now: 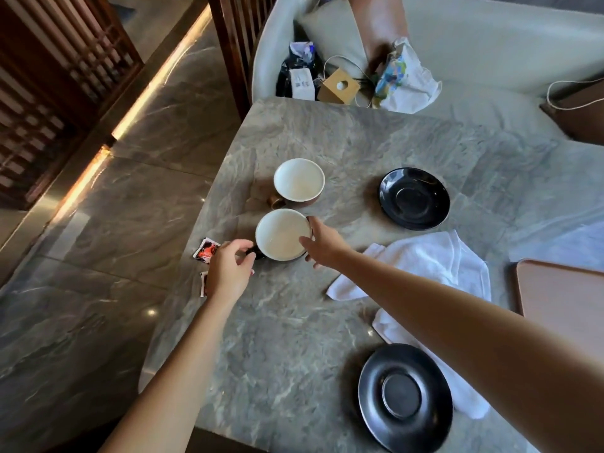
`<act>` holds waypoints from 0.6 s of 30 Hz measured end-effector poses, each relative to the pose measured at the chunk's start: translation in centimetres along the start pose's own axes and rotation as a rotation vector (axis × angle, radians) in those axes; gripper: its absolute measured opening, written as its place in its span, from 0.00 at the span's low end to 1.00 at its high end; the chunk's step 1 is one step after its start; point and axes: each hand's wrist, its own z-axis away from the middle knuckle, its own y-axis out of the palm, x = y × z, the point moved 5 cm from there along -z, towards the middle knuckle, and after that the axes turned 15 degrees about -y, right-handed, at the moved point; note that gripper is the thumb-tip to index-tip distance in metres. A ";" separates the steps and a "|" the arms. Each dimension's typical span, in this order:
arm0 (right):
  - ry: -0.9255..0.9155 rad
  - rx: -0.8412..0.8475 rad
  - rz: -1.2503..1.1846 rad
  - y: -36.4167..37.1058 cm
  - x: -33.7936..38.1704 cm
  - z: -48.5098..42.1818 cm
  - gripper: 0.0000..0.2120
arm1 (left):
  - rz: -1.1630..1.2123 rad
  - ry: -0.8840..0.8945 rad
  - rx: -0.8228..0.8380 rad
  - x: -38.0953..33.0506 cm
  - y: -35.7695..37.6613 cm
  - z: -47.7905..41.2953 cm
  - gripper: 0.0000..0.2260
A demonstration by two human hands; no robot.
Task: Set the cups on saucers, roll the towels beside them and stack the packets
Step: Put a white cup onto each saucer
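Observation:
Two cups with white insides stand on the grey marble table (327, 322). The near cup (281, 235) is dark outside; my left hand (228, 269) pinches its handle and my right hand (322, 241) grips its right rim. The far cup (299, 179) is brown with its handle at lower left. One black saucer (413, 197) lies at the right, another black saucer (405, 395) near the front edge. Crumpled white towels (434, 266) lie between the saucers. A red and black packet (206, 250) sits left of my left hand; another packet (204, 282) is partly hidden under it.
A tan tray (562, 295) lies at the right edge of the table. Beyond the far edge is a pale sofa (490, 44) holding bags, a cardboard box (338, 86) and cables. The table's left edge drops to a marble floor (98, 256); wooden slatted screens stand at the left.

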 end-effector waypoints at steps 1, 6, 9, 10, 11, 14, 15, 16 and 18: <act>0.016 0.002 -0.027 0.2 -0.1 -0.1 0.20 | -0.003 -0.009 0.014 0.1 0.1 -0.3 0.09; 0.049 -0.035 -0.126 0.7 -0.4 -0.2 0.21 | -0.099 -0.019 0.057 0.4 0.2 -0.8 0.07; 0.064 -0.056 -0.154 0.6 -0.5 -0.3 0.21 | -0.120 -0.042 0.116 0.4 0.5 -0.6 0.07; 0.063 -0.063 -0.156 0.5 -0.6 -0.2 0.21 | -0.120 -0.048 0.131 0.4 0.6 -0.4 0.06; 0.056 -0.075 -0.151 0.3 -0.7 0.0 0.21 | -0.125 -0.042 0.142 0.3 0.8 -0.2 0.06; 0.023 -0.139 -0.124 -0.6 -1.6 1.4 0.21 | -0.149 0.006 0.166 -0.3 1.5 1.1 0.06; 0.018 -0.157 -0.119 -0.9 -2.0 2.0 0.21 | -0.147 0.022 0.177 -0.7 1.8 1.5 0.07; 0.015 -0.174 -0.124 -1.4 -2.4 2.6 0.20 | -0.143 0.037 0.191 -1.2 2.1 1.9 0.07; 0.014 -0.218 -0.153 -2.7 -3.2 3.7 0.18 | -0.127 0.049 0.245 -2.3 3.2 2.5 0.06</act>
